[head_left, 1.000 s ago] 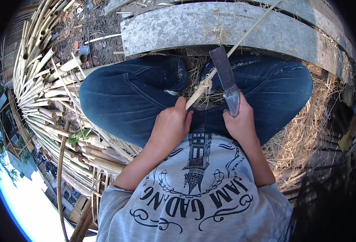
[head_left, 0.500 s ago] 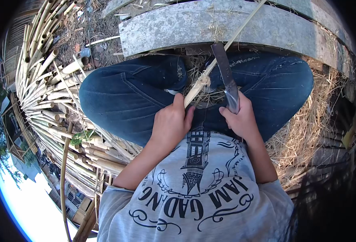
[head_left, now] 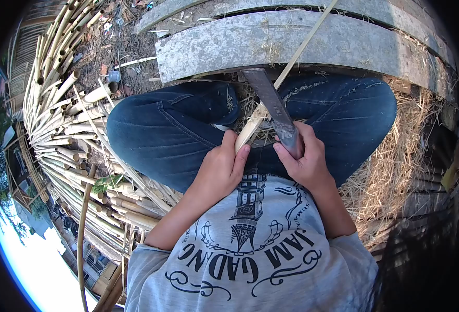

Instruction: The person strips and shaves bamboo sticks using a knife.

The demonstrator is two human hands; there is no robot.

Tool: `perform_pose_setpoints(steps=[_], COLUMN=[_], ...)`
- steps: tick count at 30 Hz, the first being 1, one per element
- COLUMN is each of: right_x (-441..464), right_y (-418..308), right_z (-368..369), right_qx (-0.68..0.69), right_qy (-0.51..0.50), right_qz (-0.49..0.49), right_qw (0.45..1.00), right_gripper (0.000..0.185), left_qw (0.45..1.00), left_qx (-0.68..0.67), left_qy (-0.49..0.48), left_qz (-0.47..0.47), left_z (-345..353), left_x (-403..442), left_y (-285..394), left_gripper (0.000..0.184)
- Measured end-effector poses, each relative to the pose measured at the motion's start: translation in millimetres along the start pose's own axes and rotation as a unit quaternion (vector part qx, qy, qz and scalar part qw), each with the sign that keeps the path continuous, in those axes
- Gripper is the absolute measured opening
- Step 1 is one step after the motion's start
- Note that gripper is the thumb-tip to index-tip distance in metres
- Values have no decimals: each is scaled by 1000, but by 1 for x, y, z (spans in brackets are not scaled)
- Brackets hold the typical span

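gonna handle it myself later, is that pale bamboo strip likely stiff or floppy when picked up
The bamboo strip probably handles fairly stiffly, since it runs nearly straight beyond the left hand. It looks slender, so it is likely light and may bend a little if pushed.

We see the printed T-shirt [head_left: 250, 244] in soft, even daylight. Left of it, we get glaring, washed-out sky [head_left: 34, 268]; right of it, warm sunlight on the straw [head_left: 388, 174], then deep shadow that hides detail. Beyond it, fisheye distortion bows the weathered plank [head_left: 302, 42].
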State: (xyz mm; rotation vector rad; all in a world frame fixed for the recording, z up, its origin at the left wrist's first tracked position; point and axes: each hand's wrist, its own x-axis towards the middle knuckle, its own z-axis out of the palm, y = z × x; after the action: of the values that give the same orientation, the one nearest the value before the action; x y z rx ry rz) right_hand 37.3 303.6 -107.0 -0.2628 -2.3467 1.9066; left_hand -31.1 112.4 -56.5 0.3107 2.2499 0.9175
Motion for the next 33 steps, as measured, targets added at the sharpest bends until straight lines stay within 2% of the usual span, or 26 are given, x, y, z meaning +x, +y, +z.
perform_pose_setpoints(steps=[1, 4, 5, 7, 9, 11, 13, 15, 18, 21, 23, 24, 25, 27, 28, 29, 31, 33], right_x=[-1, -3, -2, 2, 8, 6, 12, 11, 13, 13, 18, 22, 22, 15, 15, 20, 37, 43], right_y=[-3, -12, -15, -24, -17, -21, -43, -53, -31, -34, -35, -36, -40, -56, -61, -57, -43, -43], right_z=[0, -4, -7, -16, -37, -46, -38, -31, -38, -37, -41, -47, -46, -35, -32, -37, -58, -70], right_qx=[-1, -192, -193, -305, -278, -256, -263, -350, -395, -400, -409, -386, -388, -378, -402, -407, -456, -463], right_qy=[-2, -40, -43, 8, 62, 101, 60, -36, -35, -31, 53, 63, 62, -25, -57, -52, 50, 65], right_qz=[-3, -17, -20, 35, 50, -13, -118, -94, -76, -77, -18, 0, -6, -108, -107, -107, -47, -22], right_qw=[1000, 980, 980, 952, 957, 961, 956, 931, 915, 913, 911, 920, 920, 919, 907, 905, 887, 884], right_gripper=[42, 41, 41, 38, 36, 36, 39, 49, 45, 38, 39, 37, 37, 32, 29, 29, 32, 34], left_qw=[999, 996, 995, 994, 994, 994, 995, 996, 994, 989, 981, 981, 983, 985, 986, 987, 981, 975], left_qx=[-34, -75, -81, -78, -76, -91, -85, -78, -83, -124, -170, -172, -160, -150, -146, -142, -171, -199], left_qy=[-19, -42, -48, -55, -61, -39, -47, -54, -66, -79, -92, -88, -85, -87, -83, -80, -96, -101], left_qz=[-18, -39, -42, -51, -58, -46, -35, -5, -27, -8, -32, -28, -19, -17, -9, 3, -3, -14], left_z=[-1, -11, -18, -34, -40, -42, -41, -44, -43, -41, -46, -47, -47, -45, -47, -48, -51, -50], left_x=[-1, -9, -13, -26, -34, -36, -30, -23, -26, -34, -35, -32, -29, -34, -34, -32, -38, -35], left_y=[2, 12, 15, 19, 22, 22, 25, 32, 35, 23, 24, 23, 23, 26, 33, 38, 30, 23], left_gripper=[21, 23, 24, 24, 25, 24, 24, 23, 26, 27, 27, 27, 27, 27, 28, 29, 29, 29])
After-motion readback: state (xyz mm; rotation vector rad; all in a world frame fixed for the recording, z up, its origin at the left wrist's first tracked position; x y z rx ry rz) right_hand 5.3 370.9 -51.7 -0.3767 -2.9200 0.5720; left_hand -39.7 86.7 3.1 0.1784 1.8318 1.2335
